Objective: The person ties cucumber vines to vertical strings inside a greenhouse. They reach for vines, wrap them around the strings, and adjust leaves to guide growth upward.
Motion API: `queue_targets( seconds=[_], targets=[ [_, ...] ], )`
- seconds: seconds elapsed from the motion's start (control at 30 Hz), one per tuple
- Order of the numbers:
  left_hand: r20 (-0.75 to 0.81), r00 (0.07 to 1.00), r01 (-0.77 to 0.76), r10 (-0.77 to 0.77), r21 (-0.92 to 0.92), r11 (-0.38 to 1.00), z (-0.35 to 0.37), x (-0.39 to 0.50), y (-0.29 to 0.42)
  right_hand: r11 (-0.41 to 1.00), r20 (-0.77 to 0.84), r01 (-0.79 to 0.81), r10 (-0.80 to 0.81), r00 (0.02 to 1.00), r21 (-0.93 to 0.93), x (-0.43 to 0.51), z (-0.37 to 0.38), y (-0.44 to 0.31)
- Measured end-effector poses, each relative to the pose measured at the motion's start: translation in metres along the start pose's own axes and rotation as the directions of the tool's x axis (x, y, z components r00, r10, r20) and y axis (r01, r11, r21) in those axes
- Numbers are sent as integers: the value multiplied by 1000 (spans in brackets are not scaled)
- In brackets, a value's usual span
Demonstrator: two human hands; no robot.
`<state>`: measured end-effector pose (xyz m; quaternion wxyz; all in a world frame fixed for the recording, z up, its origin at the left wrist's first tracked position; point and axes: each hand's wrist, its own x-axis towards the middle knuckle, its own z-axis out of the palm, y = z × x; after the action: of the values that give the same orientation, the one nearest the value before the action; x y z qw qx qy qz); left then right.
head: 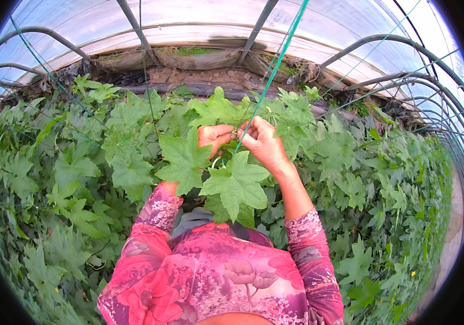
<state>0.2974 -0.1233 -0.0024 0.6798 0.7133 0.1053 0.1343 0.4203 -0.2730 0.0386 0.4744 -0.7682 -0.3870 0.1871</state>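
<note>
My left hand [216, 139] and my right hand [265, 143] meet fingertip to fingertip in front of me, among the leaves of a climbing vine. Between them they pinch a thin green vine stem [235, 132]. A green twine [274, 77] comes down from above and crosses right at my right fingers; whether they grip it as well is unclear. Below my hands, a broad lobed leaf [236, 183] hangs near my chest, and another leaf [184, 160] partly covers my left hand and wrist. A small white loop [215, 163] shows just under my left fingers.
Dense vine foliage [73, 170] fills both sides. Further thin twines [144, 69] run down into it. Curved metal pipes [134, 24] carry translucent plastic sheeting [199, 20] overhead. Behind the plants lie bare soil [207, 77] and dark plastic film [199, 90]. A path [449, 243] skirts the right edge.
</note>
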Motion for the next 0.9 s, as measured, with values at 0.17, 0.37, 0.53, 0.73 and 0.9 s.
queue_targets(
  seconds=[0.17, 0.37, 0.53, 0.73, 0.9],
  targets=[
    [-180, 983, -3, -26, -161, 987, -4, 6, -30, 985, -165, 74, -99, 981, -154, -31, -6, -19],
    [-332, 923, -167, 193, 107, 980, -9, 0, -52, 865, -400, 10, -243, 884, -502, -66, -59, -14],
    [-260, 745, -317, 615, 674, 668, -3, -39, -52, 902, -427, -5, -200, 882, -432, -68, -82, -1],
    [57, 859, -323, 509, 832, 451, 28, -138, -36, 992, -412, -36, -16, 911, -119, -70, -89, 1],
    [245, 969, -9, -34, 171, 985, 85, -170, 6, 993, -385, 62, -98, 918, -105, -71, -92, 8]
  ],
)
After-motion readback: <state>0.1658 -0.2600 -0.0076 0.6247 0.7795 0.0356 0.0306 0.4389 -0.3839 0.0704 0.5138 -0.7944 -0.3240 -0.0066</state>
